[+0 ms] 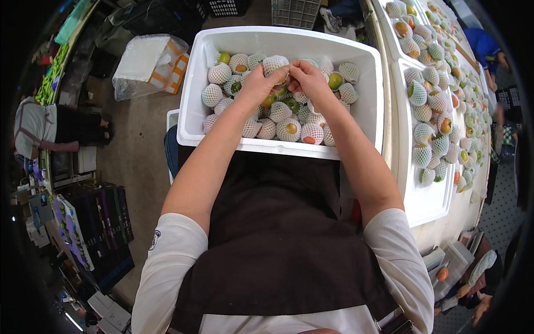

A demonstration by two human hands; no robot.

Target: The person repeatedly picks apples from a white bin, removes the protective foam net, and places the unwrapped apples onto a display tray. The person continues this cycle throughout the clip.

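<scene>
Both of my hands are over a large white foam box [363, 104] of tomato-like fruits in foam net sleeves. My left hand [260, 85] grips a fruit in a white foam net [275, 63] from its left side, with the thumb across its lower edge. At the right of that fruit, the bent fingers of my right hand [306, 79] meet my left thumb; whether they pinch the net cannot be made out. Green and reddish netted fruits lie below and around my hands, among them a netted fruit with an orange patch [288, 128] near the box's front wall.
On the right, a white foam tray [425, 204] of netted fruits stands on a table with many more. A plastic-wrapped white box [139, 58] lies on the floor at left. Dark stacked boxes [96, 213] stand lower left. Other people are at the left and right edges.
</scene>
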